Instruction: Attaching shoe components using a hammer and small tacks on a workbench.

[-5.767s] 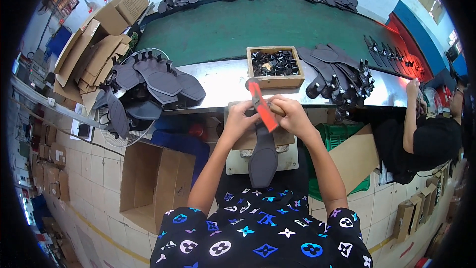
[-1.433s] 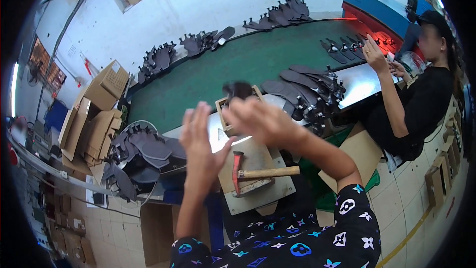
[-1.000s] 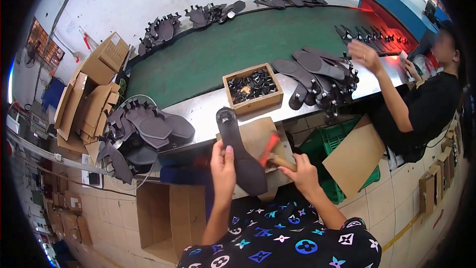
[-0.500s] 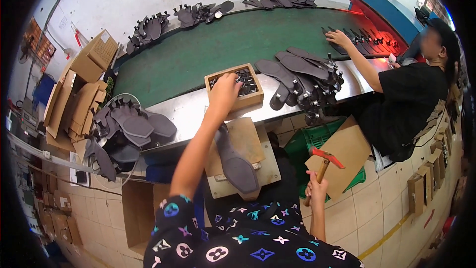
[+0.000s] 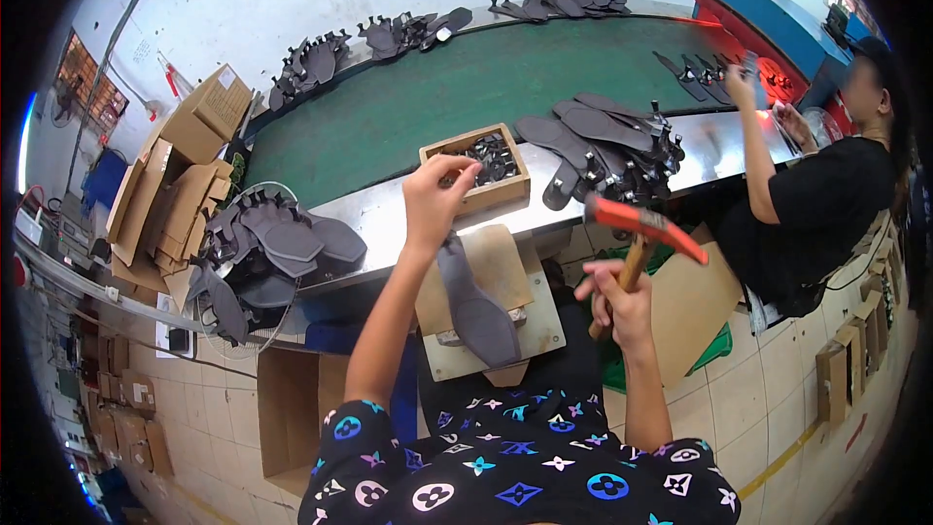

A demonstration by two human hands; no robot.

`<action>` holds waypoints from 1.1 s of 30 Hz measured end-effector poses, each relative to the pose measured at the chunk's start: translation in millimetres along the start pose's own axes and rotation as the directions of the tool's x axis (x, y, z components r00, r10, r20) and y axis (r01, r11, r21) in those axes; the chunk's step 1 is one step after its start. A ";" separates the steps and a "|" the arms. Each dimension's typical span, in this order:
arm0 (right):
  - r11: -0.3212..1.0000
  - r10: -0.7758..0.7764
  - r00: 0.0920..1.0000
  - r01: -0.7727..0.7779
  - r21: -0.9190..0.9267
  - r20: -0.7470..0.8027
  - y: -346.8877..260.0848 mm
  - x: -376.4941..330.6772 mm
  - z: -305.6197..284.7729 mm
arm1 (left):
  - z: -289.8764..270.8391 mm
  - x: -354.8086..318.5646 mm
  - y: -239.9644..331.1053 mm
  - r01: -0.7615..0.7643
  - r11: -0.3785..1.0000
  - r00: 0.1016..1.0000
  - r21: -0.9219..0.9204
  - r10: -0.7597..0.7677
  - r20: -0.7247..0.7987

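My right hand (image 5: 624, 309) grips the wooden handle of a hammer (image 5: 649, 224), its orange-red head raised right of the work block. My left hand (image 5: 432, 202) is closed in a pinch at the near left corner of a wooden box (image 5: 494, 196); whatever sits between its fingertips is too small to make out. Small dark parts (image 5: 494, 157) fill the box. Below my left hand, a dark grey shoe sole (image 5: 479, 319) lies toe toward me on a tan board (image 5: 520, 277), which rests on a pale metal plate (image 5: 546, 326). My left wrist hides the sole's far end.
A pile of heeled soles (image 5: 583, 141) lies right of the box, another (image 5: 262, 243) at left. More soles line the far edge of the green conveyor belt (image 5: 389, 122). At right, a co-worker (image 5: 816, 175) handles soles. Cardboard boxes (image 5: 209, 107) stand at left.
My left hand has drawn out of the box toward me, fingers pinched. My right hand has lifted the hammer higher. The co-worker's hand has moved right, off the belt.
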State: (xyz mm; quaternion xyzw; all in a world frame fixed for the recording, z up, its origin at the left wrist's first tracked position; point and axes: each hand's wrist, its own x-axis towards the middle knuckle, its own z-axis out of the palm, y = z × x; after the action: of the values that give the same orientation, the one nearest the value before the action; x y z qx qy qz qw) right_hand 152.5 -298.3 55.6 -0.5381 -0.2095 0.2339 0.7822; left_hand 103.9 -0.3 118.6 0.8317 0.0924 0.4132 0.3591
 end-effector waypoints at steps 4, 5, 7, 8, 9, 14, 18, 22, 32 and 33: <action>0.995 -0.096 0.981 0.090 0.045 0.170 -31.8 24.8 55.4 | -34.8 -54.0 76.6 -0.223 0.975 0.955 -0.005 0.218 -0.201; 0.996 -0.086 0.980 0.079 0.043 0.178 -39.8 26.1 68.8 | -44.6 -62.9 87.4 -0.360 0.931 0.914 0.055 0.364 -0.179; 0.987 -0.150 0.948 0.127 0.097 0.282 -56.1 22.8 91.8 | -57.2 -78.5 105.5 -0.418 0.908 0.891 0.038 0.417 -0.177; 0.989 -0.136 0.947 0.113 0.094 0.290 -59.7 21.0 99.1 | -61.6 -84.2 109.1 -0.433 0.901 0.885 0.031 0.431 -0.178; 0.990 -0.130 0.921 0.100 0.101 0.367 -62.7 19.3 104.9 | -64.6 -88.8 107.3 -0.472 0.882 0.868 0.013 0.467 -0.170; 0.999 0.045 0.899 -0.037 -0.026 0.436 -79.3 4.4 121.1 | -70.9 -103.8 104.9 -0.477 0.877 0.871 -0.060 0.462 -0.164; 0.997 0.064 0.896 -0.075 0.007 0.440 -71.7 5.6 124.4 | -66.1 -114.6 94.5 -0.407 0.910 0.902 -0.078 0.387 -0.191; 0.979 0.137 0.898 -0.188 0.083 0.418 -50.8 13.3 117.6 | -65.7 -113.3 69.0 -0.436 0.900 0.889 -0.001 0.431 -0.154; 0.964 0.107 0.929 -0.010 -0.266 0.354 -3.7 88.7 121.2 | -26.9 -105.6 -60.7 0.266 0.963 0.962 -0.042 -0.262 0.081; 0.946 0.139 0.917 -0.012 -0.324 0.373 1.3 93.2 122.8 | -26.0 -109.2 -61.2 0.342 0.937 0.936 -0.065 -0.333 0.114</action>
State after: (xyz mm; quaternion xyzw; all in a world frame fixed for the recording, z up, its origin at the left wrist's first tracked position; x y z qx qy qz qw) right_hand 156.0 -151.4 102.4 -0.6061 -0.3748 0.3306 0.6188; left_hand 23.0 8.4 20.0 0.8075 0.1981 0.3063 0.4636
